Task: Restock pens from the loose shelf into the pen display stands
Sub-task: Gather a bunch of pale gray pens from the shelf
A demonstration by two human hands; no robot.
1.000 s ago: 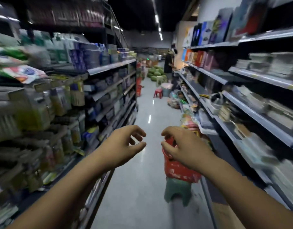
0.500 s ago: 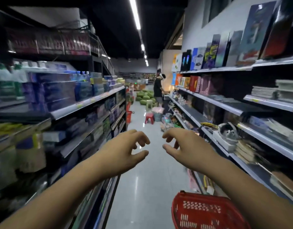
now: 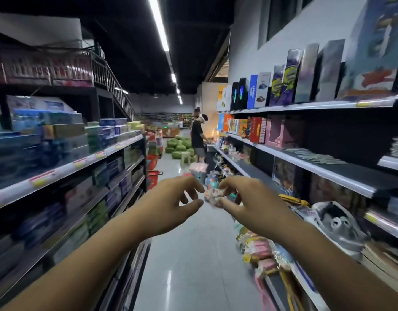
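My left hand (image 3: 171, 203) and my right hand (image 3: 249, 203) float in front of me at chest height over a shop aisle, fingers loosely curled, holding nothing. The fingertips of the two hands are a small gap apart. No pens and no pen display stands can be made out in the head view. The shelves on both sides are blurred.
Stocked shelves run along the left (image 3: 65, 167) and the right (image 3: 317, 167). A grey glossy floor (image 3: 189, 254) lies between them. Far down the aisle a person (image 3: 198, 138) stands by the right shelf, near a stool (image 3: 185, 157), green sacks (image 3: 179, 145) and red baskets (image 3: 153, 176).
The view has tilted upward: the red basket at the bottom has dropped out of sight. Both hands stayed raised, empty and loosely curled, and came slightly closer together.
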